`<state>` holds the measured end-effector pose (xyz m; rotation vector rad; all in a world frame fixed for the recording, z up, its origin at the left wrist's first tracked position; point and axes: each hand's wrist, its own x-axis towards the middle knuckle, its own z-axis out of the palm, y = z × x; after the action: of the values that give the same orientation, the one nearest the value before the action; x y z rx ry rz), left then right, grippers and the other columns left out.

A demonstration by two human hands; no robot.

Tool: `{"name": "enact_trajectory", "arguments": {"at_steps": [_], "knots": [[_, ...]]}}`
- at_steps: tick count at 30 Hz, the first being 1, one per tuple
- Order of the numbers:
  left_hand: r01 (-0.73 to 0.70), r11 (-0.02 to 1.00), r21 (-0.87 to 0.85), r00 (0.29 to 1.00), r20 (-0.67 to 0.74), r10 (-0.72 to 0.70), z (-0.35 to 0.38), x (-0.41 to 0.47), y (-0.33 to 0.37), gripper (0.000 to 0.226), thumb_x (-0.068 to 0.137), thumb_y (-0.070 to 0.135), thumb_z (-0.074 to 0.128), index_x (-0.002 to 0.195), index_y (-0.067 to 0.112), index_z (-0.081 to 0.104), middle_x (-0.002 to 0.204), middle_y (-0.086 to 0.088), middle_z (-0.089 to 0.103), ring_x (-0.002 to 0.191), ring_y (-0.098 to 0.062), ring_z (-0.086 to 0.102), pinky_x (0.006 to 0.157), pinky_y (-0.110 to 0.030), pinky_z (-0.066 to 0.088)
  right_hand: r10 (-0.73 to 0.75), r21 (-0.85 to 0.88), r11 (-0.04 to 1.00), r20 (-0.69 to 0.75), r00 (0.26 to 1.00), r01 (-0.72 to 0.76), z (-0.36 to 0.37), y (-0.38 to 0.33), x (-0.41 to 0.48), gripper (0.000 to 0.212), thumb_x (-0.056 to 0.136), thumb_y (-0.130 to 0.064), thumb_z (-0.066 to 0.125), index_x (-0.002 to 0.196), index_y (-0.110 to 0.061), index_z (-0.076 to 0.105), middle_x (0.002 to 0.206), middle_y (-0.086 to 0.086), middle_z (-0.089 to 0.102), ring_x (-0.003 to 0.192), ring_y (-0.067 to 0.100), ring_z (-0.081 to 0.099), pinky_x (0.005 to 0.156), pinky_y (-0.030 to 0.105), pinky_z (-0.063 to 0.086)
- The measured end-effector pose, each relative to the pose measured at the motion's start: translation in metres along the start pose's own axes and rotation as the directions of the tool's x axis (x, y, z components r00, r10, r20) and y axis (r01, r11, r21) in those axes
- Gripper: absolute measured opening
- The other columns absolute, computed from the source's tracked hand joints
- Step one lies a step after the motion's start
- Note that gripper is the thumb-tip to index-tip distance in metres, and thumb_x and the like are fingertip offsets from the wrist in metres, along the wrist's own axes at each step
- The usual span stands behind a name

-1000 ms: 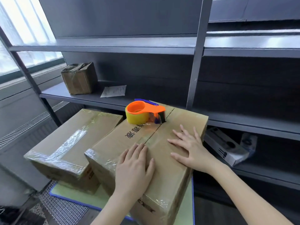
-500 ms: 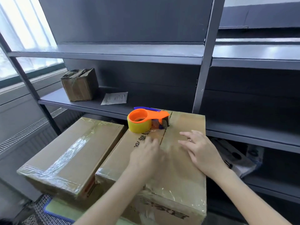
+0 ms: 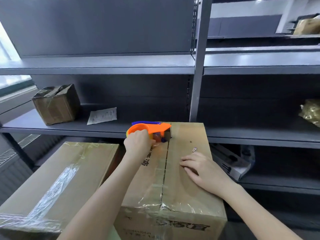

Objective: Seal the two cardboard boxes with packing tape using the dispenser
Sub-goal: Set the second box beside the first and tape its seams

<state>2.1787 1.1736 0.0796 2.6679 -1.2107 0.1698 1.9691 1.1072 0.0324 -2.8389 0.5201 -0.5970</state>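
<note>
Two cardboard boxes stand side by side below me. The right box (image 3: pixel 188 172) has clear tape along its centre seam and over its near edge. The left box (image 3: pixel 69 170) carries a strip of clear tape across its top. An orange tape dispenser (image 3: pixel 152 129) sits at the far end of the right box's seam. My left hand (image 3: pixel 137 143) is closed around the dispenser's near side and its tape roll. My right hand (image 3: pixel 202 168) lies flat on the right flap, fingers spread, pressing down.
A grey metal shelf (image 3: pixel 103 126) runs right behind the boxes, with an upright post (image 3: pixel 197 80). On it sit a small worn cardboard box (image 3: pixel 55 104) and a paper slip (image 3: pixel 102 116). A white package (image 3: pixel 232 163) lies on the lower shelf to the right.
My left hand moved from the middle of the right box forward along the seam and took hold of the dispenser. My right hand stayed on the right flap. The view came closer.
</note>
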Motion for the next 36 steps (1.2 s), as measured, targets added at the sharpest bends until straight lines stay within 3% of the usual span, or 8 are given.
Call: {"name": "enact_trajectory", "arguments": {"at_steps": [8, 14, 17, 21, 25, 29, 32, 36], "knots": [[-0.222, 0.901, -0.372, 0.966, -0.206, 0.154, 0.006, -0.011, -0.034, 0.018, 0.096, 0.021, 0.047, 0.081, 0.010, 0.046, 0.075, 0.002, 0.049, 0.078, -0.023, 0.047, 0.060, -0.031, 0.031, 0.230, 0.023, 0.972, 0.090, 0.969, -0.233, 0.003, -0.015, -0.008, 0.047, 0.094, -0.037, 0.050, 0.138, -0.020, 0.045, 0.149, -0.008, 0.032, 0.137, 0.007, 0.024, 0.105, 0.009, 0.011], [-0.025, 0.242, -0.970, 0.938, 0.061, 0.340, -0.019, -0.035, -0.051, 0.018, 0.082, 0.031, 0.052, 0.080, 0.013, 0.056, 0.058, 0.014, 0.048, 0.051, -0.001, 0.041, 0.051, -0.016, 0.030, 0.291, 0.371, 0.894, -0.058, 0.955, -0.250, -0.021, -0.035, 0.001, 0.097, 0.070, -0.045, 0.076, 0.139, -0.047, 0.007, 0.146, -0.035, 0.000, 0.129, -0.025, 0.003, 0.110, 0.014, 0.014], [0.114, 0.164, -0.980, 0.849, 0.181, 0.497, -0.015, -0.049, -0.050, 0.031, 0.077, 0.037, 0.059, 0.090, 0.009, 0.057, 0.070, -0.002, 0.045, 0.061, -0.011, 0.037, 0.057, -0.024, 0.026, 0.199, 0.440, 0.885, -0.059, 0.978, -0.153, -0.031, -0.064, 0.011, 0.109, 0.064, -0.060, 0.071, 0.145, -0.037, 0.002, 0.145, -0.034, 0.008, 0.134, -0.018, 0.008, 0.109, 0.008, 0.015], [0.245, 0.022, -0.969, 0.801, 0.215, 0.559, -0.012, -0.070, -0.045, 0.020, 0.076, 0.027, 0.063, 0.090, 0.015, 0.068, 0.077, -0.008, 0.049, 0.068, -0.016, 0.042, 0.060, -0.024, 0.034, 0.184, 0.435, 0.900, -0.297, 0.937, -0.039, -0.020, -0.092, 0.011, 0.073, 0.071, -0.025, 0.066, 0.136, -0.032, 0.034, 0.130, -0.021, 0.047, 0.119, -0.005, 0.045, 0.096, 0.014, 0.039], [0.045, 0.200, -0.979, 0.908, 0.124, 0.401, -0.020, -0.083, -0.049, 0.027, 0.100, 0.028, 0.042, 0.115, 0.015, 0.060, 0.082, 0.006, 0.054, 0.057, -0.001, 0.042, 0.057, -0.015, 0.035, 0.200, 0.304, 0.948, -0.346, 0.917, -0.092, -0.015, -0.098, 0.003, 0.074, 0.064, -0.013, 0.065, 0.122, -0.045, 0.032, 0.116, -0.025, 0.047, 0.103, -0.012, 0.042, 0.085, 0.000, 0.032], [0.013, 0.237, -0.971, 0.968, 0.071, 0.239, -0.035, -0.090, -0.060, 0.056, 0.099, 0.046, 0.023, 0.074, 0.018, 0.065, 0.075, 0.001, 0.062, 0.058, -0.006, 0.046, 0.053, -0.018, 0.033, 0.194, 0.188, 0.972, -0.325, 0.926, -0.137, -0.011, -0.098, -0.006, 0.081, 0.069, -0.005, 0.076, 0.131, -0.035, 0.032, 0.117, -0.014, 0.047, 0.105, 0.006, 0.045, 0.082, 0.013, 0.043], [0.143, 0.177, -0.974, 0.931, 0.193, 0.308, -0.047, -0.096, -0.065, 0.064, 0.099, 0.042, 0.027, 0.048, 0.022, 0.059, 0.056, -0.001, 0.060, 0.047, -0.011, 0.044, 0.045, -0.017, 0.031, 0.159, 0.096, 0.986, -0.319, 0.934, -0.135, -0.012, -0.105, -0.006, 0.077, 0.070, -0.031, 0.079, 0.134, -0.016, 0.039, 0.120, 0.001, 0.051, 0.104, 0.017, 0.049, 0.084, 0.025, 0.045], [0.071, 0.240, -0.968, 0.936, 0.148, 0.320, -0.052, -0.106, -0.075, 0.038, 0.096, 0.018, 0.046, 0.060, 0.012, 0.056, 0.052, 0.005, 0.057, 0.050, -0.010, 0.043, 0.045, -0.015, 0.031, 0.140, 0.068, 0.990, -0.304, 0.942, -0.125, -0.015, -0.115, -0.006, 0.080, 0.068, -0.052, 0.068, 0.132, -0.014, 0.039, 0.118, 0.004, 0.053, 0.102, 0.015, 0.047, 0.085, 0.027, 0.044]]}}
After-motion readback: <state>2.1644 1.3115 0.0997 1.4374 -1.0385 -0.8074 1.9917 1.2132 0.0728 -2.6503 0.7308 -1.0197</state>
